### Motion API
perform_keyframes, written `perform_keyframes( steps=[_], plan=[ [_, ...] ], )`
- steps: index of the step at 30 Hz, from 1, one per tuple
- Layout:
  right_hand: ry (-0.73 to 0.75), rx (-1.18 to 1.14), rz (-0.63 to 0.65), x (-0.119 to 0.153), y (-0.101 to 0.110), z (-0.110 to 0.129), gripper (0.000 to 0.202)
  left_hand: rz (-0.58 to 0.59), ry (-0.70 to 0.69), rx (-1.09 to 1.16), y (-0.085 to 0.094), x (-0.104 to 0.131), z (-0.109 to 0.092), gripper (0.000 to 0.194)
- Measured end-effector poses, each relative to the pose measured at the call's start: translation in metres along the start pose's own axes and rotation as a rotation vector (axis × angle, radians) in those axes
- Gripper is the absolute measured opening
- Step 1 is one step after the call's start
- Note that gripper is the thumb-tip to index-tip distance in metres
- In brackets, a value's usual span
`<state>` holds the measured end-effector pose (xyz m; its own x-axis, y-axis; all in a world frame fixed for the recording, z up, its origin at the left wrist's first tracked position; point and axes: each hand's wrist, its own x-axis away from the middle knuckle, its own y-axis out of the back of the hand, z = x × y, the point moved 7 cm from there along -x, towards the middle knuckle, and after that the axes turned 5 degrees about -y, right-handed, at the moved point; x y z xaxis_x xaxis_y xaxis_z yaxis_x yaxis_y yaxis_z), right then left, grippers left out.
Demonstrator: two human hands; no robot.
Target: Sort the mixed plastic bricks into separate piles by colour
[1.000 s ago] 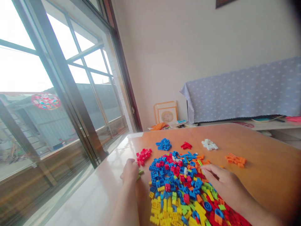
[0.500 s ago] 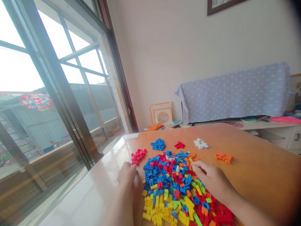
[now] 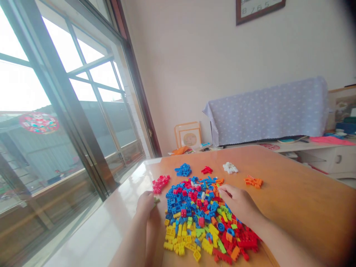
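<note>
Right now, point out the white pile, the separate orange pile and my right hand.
White pile (image 3: 230, 168): head view, its central bricks.
Orange pile (image 3: 254, 182): head view, its central bricks.
Right hand (image 3: 239, 201): head view, back of hand.

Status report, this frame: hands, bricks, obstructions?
Left hand by green bricks, grip unclear. Right hand at mixed pile, hiding part of it. Single-colour clusters beyond.

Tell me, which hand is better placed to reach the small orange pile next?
Probably the right hand: it is nearer the orange pile, while the left hand is across the mixed pile.
</note>
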<state>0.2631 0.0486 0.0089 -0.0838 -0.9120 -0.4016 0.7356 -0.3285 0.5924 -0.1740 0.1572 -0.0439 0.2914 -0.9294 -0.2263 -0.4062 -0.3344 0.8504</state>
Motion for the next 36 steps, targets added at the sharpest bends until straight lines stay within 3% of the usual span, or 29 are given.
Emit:
perform_keyframes(
  steps=[7,13,17,21,28,36],
  plan=[
    [0.028,-0.017,-0.040,0.000,0.002,-0.002,0.045,-0.060,-0.067,0.051,0.021,0.015,0.017,0.037],
    [0.030,-0.029,-0.023,0.001,-0.002,-0.002,0.046,0.026,-0.267,0.013,0.012,0.040,-0.006,0.041],
    [0.036,-0.019,-0.011,0.001,-0.003,-0.002,0.048,0.089,-0.342,-0.021,0.007,0.045,-0.020,0.030],
    [0.038,-0.008,0.010,0.002,-0.005,-0.001,0.047,0.084,-0.301,-0.074,0.009,0.040,-0.013,0.020],
    [0.032,0.005,0.013,0.001,-0.004,-0.001,0.047,0.006,-0.137,-0.141,0.013,0.033,0.018,0.021],
    [0.030,0.008,0.022,0.001,-0.004,0.000,0.046,-0.001,-0.091,-0.102,0.011,0.031,0.019,0.027]
  ],
)
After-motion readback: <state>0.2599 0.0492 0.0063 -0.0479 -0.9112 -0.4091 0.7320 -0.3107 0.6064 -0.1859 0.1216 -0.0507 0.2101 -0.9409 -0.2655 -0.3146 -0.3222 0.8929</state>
